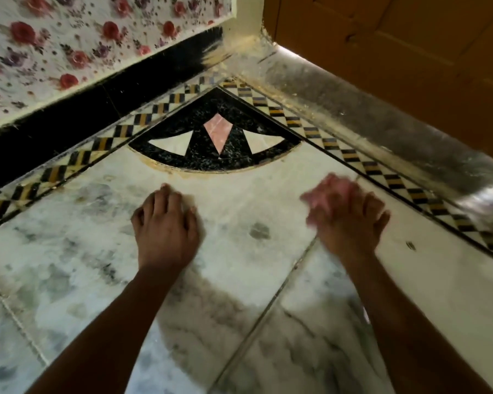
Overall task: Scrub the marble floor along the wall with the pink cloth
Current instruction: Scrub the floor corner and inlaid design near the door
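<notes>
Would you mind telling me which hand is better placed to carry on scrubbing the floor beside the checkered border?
Right. The right hand already presses the pink cloth on the marble floor, close to the checkered border. The left hand rests flat and empty, apparently bracing.

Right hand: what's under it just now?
The pink cloth lies bunched under the right hand, showing past the fingers, on the white marble floor. The floor beneath the cloth is covered. The image is blurred there.
</notes>
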{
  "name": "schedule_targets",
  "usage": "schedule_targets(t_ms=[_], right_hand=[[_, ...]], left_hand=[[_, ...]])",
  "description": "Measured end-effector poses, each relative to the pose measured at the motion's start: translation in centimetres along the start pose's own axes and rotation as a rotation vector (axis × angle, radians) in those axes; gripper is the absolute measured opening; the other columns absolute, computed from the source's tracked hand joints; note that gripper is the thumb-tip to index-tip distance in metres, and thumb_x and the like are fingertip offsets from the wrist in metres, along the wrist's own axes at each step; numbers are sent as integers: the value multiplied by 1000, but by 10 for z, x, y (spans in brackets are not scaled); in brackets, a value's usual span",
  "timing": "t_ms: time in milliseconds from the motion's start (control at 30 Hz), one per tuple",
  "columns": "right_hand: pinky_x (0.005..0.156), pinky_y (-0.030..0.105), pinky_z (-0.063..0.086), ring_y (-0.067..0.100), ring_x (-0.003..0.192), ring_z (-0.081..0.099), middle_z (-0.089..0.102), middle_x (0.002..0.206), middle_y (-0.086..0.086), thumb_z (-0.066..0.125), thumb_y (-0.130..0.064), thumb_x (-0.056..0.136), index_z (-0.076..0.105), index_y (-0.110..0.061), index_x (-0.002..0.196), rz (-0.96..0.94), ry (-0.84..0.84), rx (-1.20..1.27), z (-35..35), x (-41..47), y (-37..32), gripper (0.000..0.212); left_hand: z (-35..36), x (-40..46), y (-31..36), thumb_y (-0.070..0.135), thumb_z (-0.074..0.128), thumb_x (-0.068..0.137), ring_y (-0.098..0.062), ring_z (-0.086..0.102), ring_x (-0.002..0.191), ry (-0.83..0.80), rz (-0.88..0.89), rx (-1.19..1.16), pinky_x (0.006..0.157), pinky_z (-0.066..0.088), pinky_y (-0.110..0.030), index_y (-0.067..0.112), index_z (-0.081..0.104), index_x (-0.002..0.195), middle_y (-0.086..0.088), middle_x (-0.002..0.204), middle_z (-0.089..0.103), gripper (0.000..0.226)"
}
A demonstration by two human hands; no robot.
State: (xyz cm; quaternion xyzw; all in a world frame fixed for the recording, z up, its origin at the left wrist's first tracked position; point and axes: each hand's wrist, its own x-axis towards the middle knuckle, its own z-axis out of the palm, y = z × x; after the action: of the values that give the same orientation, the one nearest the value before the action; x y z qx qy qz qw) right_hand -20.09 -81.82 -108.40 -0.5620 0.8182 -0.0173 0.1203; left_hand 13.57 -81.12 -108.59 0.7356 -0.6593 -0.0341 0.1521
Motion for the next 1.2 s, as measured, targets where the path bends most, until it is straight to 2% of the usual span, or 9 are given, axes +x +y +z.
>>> schedule_targets(t_ms=[133,300,433,533,767,833,933,1033,1200], right_hand=[[127,73,-7,52,162,-9,-7,180,13,18,-72,103,12,-50,167,69,-8,102,-4,58,-46,67],[126,69,-10,36,164,-17,-19,178,-5,13,-72,98,-2,-67,160,-368,-63,-34,6,-43,-11,64],[127,74,-2,43,164,-7,-7,180,7,22,-71,104,4,-51,167,57,-38,-19,-12,-71,80,69],[128,71,-3,47,164,-3,1,181,7,28,-67,107,16,-47,167,204,-8,132,-15,-11,70,65],[123,73,-9,35,166,-10,-7,181,-4,15,-71,99,4,-65,160,-229,27,-14,1,-75,56,62],[123,75,-5,37,166,-4,-3,181,-3,20,-73,100,-1,-64,158,-135,49,-39,6,-108,97,62],[123,75,-7,44,165,-1,4,181,9,28,-74,102,-4,-45,166,325,119,89,-3,-82,138,77],[123,72,-12,51,163,-8,-2,180,17,25,-72,102,-3,-30,171,530,120,190,-10,-18,115,85],[126,70,-10,38,166,-8,-1,182,-1,26,-65,105,15,-60,163,-60,59,48,-3,-55,93,59]], left_hand=[[1,-4,2,37,46,99,-40,48,144,23,21,-15,116,36,-57,5,59,137,-19,157,53,51],[-9,-22,12,30,44,96,-37,49,148,-27,118,-112,119,38,-57,7,59,145,-14,161,52,56],[-3,-73,52,44,42,96,-35,42,154,-62,117,-275,120,38,-58,12,54,154,-11,167,47,67],[10,-113,91,52,41,97,-29,36,159,-77,264,-218,122,35,-52,19,56,153,-4,170,44,67],[24,-144,144,54,34,101,-30,27,164,-99,165,-102,131,23,-56,25,46,162,-5,177,30,69],[23,-146,146,53,33,103,-29,24,165,-102,167,-72,132,20,-55,25,42,164,-6,178,26,68],[26,-144,150,53,34,103,-29,23,165,-108,137,-52,132,19,-54,26,41,164,-5,178,27,67],[24,-144,154,51,36,103,-30,27,163,-92,128,-56,130,21,-55,27,44,161,-5,176,31,63],[15,-143,160,49,36,102,-34,32,160,-81,112,-33,127,27,-59,22,49,159,-9,173,37,65]])
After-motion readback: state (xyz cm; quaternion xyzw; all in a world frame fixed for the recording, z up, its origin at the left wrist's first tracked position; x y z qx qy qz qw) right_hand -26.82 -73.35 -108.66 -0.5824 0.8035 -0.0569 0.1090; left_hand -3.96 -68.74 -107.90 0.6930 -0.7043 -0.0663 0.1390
